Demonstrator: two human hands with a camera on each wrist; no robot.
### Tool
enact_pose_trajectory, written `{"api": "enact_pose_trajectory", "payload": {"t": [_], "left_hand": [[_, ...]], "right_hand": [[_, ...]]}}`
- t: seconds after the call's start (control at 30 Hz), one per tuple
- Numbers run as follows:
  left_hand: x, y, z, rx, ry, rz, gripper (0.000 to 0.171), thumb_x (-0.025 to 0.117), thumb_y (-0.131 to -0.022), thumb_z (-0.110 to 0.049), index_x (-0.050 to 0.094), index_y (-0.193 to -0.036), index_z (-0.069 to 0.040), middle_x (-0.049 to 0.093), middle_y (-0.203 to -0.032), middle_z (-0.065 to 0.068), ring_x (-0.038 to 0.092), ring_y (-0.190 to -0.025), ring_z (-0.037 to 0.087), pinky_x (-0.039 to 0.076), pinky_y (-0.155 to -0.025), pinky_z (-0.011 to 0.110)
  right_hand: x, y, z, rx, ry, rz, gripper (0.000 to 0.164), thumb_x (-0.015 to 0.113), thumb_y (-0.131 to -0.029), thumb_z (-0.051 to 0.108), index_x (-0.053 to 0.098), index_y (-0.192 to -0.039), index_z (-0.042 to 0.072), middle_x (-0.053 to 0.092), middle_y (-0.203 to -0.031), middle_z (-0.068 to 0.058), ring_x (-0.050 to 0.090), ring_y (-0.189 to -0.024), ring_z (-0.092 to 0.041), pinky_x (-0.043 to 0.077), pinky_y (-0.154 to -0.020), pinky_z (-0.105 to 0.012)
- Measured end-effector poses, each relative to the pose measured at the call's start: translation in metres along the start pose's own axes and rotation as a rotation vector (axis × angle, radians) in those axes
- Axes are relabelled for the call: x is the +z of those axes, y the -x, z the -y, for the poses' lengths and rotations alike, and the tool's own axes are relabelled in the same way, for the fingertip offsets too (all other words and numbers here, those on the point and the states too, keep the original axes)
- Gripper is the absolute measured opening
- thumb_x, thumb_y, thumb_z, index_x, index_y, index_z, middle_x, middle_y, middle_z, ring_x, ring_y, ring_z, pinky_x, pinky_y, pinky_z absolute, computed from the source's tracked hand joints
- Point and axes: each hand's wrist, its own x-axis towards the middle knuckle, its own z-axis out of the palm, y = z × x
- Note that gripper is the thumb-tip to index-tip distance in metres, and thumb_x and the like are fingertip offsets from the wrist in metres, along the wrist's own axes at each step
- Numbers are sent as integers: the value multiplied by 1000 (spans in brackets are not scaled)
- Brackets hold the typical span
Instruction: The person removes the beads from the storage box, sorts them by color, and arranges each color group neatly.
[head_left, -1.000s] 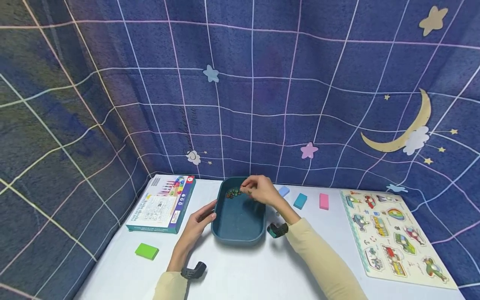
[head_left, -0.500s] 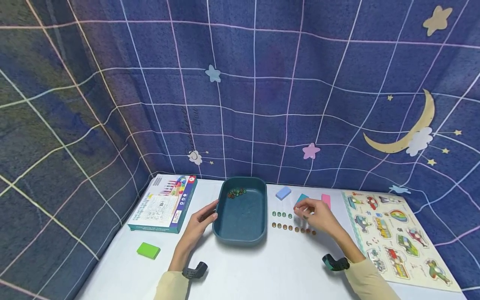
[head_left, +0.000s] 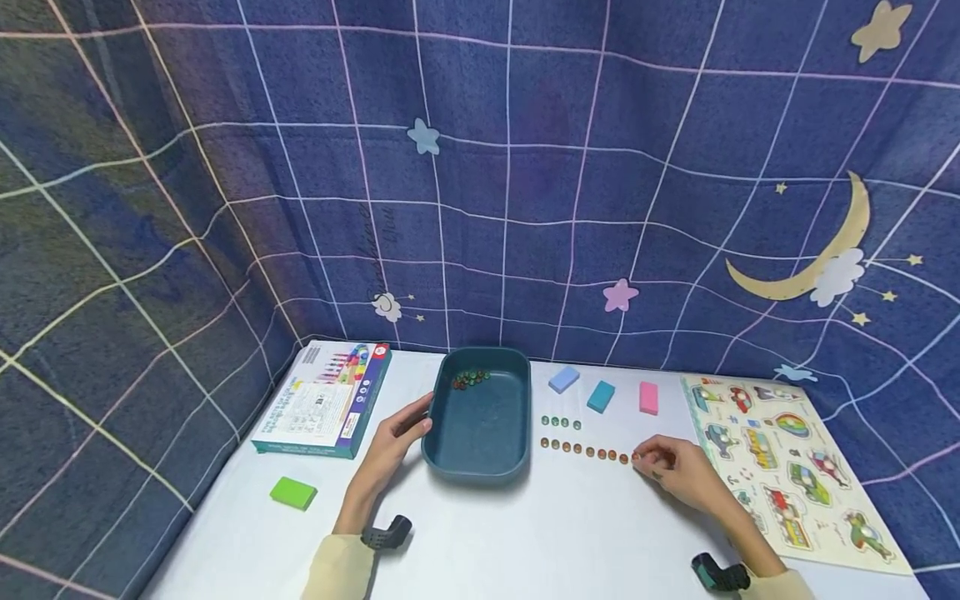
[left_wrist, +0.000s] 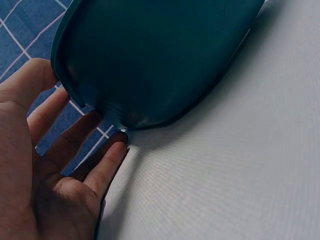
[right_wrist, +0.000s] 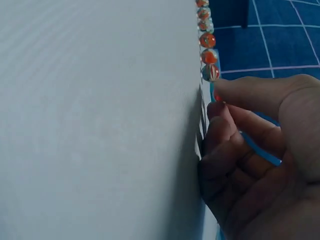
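Observation:
My right hand [head_left: 684,477] pinches an orange-red glass marble [right_wrist: 216,95] between thumb and fingertips, low over the table. That marble is at the right end of a row of orange marbles [head_left: 577,448]. Behind this line lies a shorter row of green marbles [head_left: 565,422]. At the dark teal plastic tub [head_left: 480,437], my left hand [head_left: 390,446] touches the left side, with the thumb [left_wrist: 37,75] at the rim and the fairly straight fingers along the outer wall. Several green and orange marbles [head_left: 471,379] sit in the tub's back left corner.
Behind the rows lie a light blue block [head_left: 564,380], a teal block [head_left: 601,397] and a pink block [head_left: 648,398]. A picture puzzle board [head_left: 757,492] is on the right. To the left are a flat box [head_left: 322,400] and a green block [head_left: 293,492]. A curtain hangs behind.
My right hand has gone from inside the tub, carrying a marble right, then lowered it at the end of the orange row. My left hand has stayed at the tub.

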Motion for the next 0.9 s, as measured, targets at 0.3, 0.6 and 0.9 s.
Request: {"api": "enact_pose_trajectory", "payload": {"t": [0.3, 0.6, 0.9], "left_hand": [[1, 0, 0, -15, -23, -15, 53, 67, -105, -25, 54, -156, -17, 52, -164, 8, 48, -152, 34, 46, -110, 12], [1, 0, -2, -22, -17, -16, 53, 67, -105, -26, 55, -155, -18, 53, -163, 7, 49, -153, 33, 46, -110, 13], [2, 1, -1, -21, -3, -16, 53, 67, -105, -24, 55, -155, -17, 52, -164, 7, 48, -153, 33, 46, -110, 11]], "right_hand": [[3, -2, -4, -20, 54, -7, 9, 82, -90, 10, 79, -97, 13, 62, -74, 8, 48, -63, 2, 43, -59, -20], [-10, -1, 5, -10, -58, 52, 16, 81, -91, 10, 77, -106, 5, 67, -78, 2, 55, -63, -1, 52, -55, -22], [-4, -38, 64, -104, -120, 64, 22, 80, -94, 16, 77, -111, 3, 72, -86, -1, 63, -74, -3, 54, -66, -23]]}}
